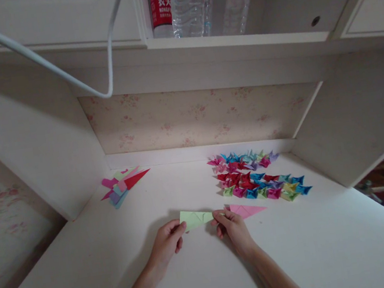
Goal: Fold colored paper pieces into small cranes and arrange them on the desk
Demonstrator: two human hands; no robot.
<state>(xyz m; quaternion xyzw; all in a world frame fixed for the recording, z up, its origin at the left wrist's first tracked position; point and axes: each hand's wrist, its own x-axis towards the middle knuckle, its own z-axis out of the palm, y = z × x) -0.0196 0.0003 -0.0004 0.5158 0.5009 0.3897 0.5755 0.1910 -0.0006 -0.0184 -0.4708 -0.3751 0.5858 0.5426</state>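
Note:
A light green piece of folded paper (196, 218), with crease lines across it, is stretched between my two hands just over the white desk. My left hand (166, 244) pinches its left end between thumb and fingers. At the narrower right end, my right hand (233, 231) grips it the same way. A pink folded paper (247, 209), tapering to a point on the right, lies on the desk just beyond my right hand, which hides its left edge.
Rows of small folded-paper figures (251, 184) in many colours stand at the back right. A pile of folded coloured papers (121, 186) lies at the back left. Overhead, a shelf (234, 40) holds plastic bottles (188, 4), and a white curved arm (60, 73) hangs in front.

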